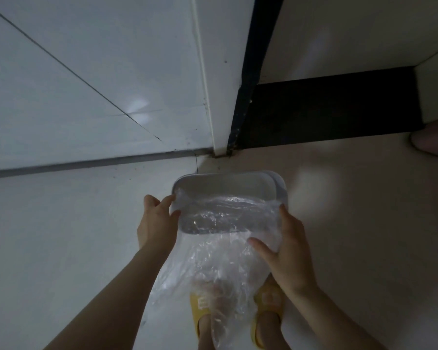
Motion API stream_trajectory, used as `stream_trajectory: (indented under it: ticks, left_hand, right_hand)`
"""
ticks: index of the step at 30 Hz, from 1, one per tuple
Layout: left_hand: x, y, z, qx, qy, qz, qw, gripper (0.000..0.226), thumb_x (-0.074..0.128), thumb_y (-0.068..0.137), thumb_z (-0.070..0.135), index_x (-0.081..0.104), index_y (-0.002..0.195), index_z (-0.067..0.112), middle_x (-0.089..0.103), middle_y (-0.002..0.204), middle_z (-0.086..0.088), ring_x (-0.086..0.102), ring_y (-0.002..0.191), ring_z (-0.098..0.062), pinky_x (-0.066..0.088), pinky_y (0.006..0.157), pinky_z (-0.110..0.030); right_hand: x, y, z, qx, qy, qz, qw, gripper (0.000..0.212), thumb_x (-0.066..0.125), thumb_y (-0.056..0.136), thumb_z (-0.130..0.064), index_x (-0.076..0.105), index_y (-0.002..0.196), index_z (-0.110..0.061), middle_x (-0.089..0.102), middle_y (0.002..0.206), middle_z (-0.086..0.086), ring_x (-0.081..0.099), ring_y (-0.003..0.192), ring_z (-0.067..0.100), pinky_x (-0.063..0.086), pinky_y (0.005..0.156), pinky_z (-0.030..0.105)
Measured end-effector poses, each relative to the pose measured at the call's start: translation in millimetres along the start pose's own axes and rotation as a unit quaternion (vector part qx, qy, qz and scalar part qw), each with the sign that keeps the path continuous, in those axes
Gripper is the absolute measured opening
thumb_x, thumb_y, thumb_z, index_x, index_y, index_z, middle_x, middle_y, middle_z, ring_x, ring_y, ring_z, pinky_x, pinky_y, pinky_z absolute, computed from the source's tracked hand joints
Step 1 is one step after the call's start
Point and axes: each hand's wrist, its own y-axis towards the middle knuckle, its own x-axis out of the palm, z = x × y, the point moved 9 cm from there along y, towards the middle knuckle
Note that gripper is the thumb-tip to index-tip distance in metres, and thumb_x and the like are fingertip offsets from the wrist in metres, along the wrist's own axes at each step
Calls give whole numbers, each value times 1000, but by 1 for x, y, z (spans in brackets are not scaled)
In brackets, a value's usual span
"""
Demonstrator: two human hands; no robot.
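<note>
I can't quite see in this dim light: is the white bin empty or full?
Empty, it seems: inside the bin only its bare white wall and the clear bag show.

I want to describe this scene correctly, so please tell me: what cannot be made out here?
Head view, dim throughout.
- Inside of the white bin: veiled by the clear bag.
- Yellow slippers: partly behind the bag.
- Pinkish thing by the wall: cut off by the right edge.

A white bin (228, 190) is held by both hands (157, 221) (286, 251), with a clear plastic bag (213, 263) hanging over its near rim.
</note>
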Motion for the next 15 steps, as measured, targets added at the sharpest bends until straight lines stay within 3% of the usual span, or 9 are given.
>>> stream_trajectory:
  ticks: [4,6,9,12,15]
  left_hand:
    - [4,0,4,17,-31,-6,999,46,61,86,32,48,129,25,47,103,-2,52,77,-16,45,64,-31]
    - [3,1,8,34,-48,0,998,48,64,83,32,48,128,26,52,98,2,55,78,-16,45,63,-30]
    - [0,6,5,17,-116,16,993,47,70,79,29,51,122,28,62,92,4,61,75,-15,49,64,-29]
    - [-1,10,6,15,-203,10,979,50,75,73,30,55,119,29,60,80,15,59,70,0,45,58,-18]
    - [-2,4,4,32,-244,3,969,62,78,68,32,52,124,31,60,100,11,58,83,-3,43,69,-12]
  right_hand:
    - [24,17,-21,-57,-87,-19,994,78,62,85,-33,17,146,-11,27,152,13,24,140,24,26,112,31]
    - [34,36,-28,-56,-123,-39,990,74,58,89,-30,15,146,-11,26,152,12,24,140,25,28,111,31]
    - [38,65,-26,-37,-163,-43,985,63,58,88,-15,26,141,-6,38,143,15,38,130,28,32,106,31]
    - [35,84,-21,-37,-187,-50,980,50,59,83,-3,44,131,-6,49,131,15,48,118,28,37,98,28]
    - [32,89,-19,-51,-173,-53,982,45,60,79,2,54,122,-8,53,126,15,51,116,29,40,96,30]
